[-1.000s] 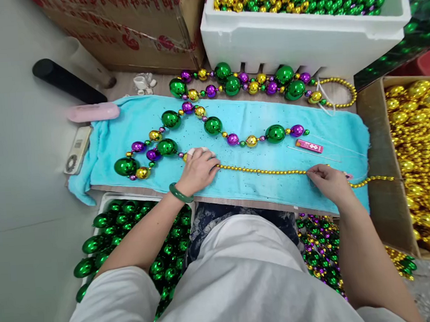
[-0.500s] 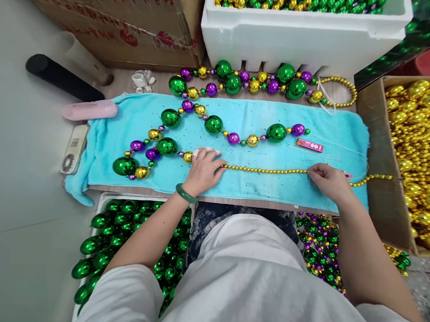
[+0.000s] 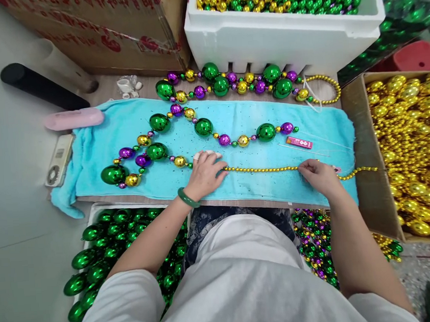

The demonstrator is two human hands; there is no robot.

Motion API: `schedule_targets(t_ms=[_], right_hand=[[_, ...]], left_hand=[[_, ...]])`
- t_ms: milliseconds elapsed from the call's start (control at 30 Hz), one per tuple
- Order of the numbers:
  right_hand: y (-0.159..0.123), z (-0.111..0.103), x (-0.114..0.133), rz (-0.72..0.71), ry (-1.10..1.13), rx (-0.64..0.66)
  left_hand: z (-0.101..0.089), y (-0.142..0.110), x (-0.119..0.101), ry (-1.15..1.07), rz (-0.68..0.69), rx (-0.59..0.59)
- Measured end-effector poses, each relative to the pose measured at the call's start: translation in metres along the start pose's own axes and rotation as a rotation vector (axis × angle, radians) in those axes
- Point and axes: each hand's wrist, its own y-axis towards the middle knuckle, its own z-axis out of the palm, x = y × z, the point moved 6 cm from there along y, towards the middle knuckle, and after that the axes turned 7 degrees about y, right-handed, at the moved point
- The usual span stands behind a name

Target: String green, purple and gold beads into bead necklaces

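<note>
A multicoloured bead necklace with large green, purple and gold balls winds across a turquoise towel. From it a string of small gold beads runs right in a nearly straight line. My left hand, with white wraps on some fingertips and a green bangle at the wrist, is closed on this string by thumb and forefinger. Further right, my right hand pinches the same string. Its loose end trails past that hand toward a cardboard box. A pink packet and thin needle-like wires lie just above my right hand.
Finished-looking strands lie behind the towel, before a white foam box of gold and green beads. Right stands a cardboard box of gold beads. Green balls fill a bin below left. A pink case sits at the towel's left end.
The whole view has shifted left. My left hand sits slightly farther right along the string, uncovering a green bead beside the gold ball. The span between my hands is a little shorter.
</note>
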Motion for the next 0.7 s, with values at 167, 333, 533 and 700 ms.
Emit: schedule_targets(t_ms=[167, 333, 533, 700], right_hand=[[-0.001, 0.001, 0.0, -0.008, 0.007, 0.002], [0.001, 0.001, -0.002, -0.025, 0.008, -0.018], [0.0, 0.002, -0.001, -0.011, -0.02, -0.008], [-0.001, 0.003, 0.0, -0.012, -0.008, 0.005]], left_hand=[[0.001, 0.002, 0.003, -0.003, -0.028, 0.004], [-0.009, -0.005, 0.016, 0.022, -0.081, 0.007], [0.003, 0.006, -0.014, -0.02, 0.024, 0.008], [0.004, 0.008, -0.015, 0.017, 0.027, -0.016]])
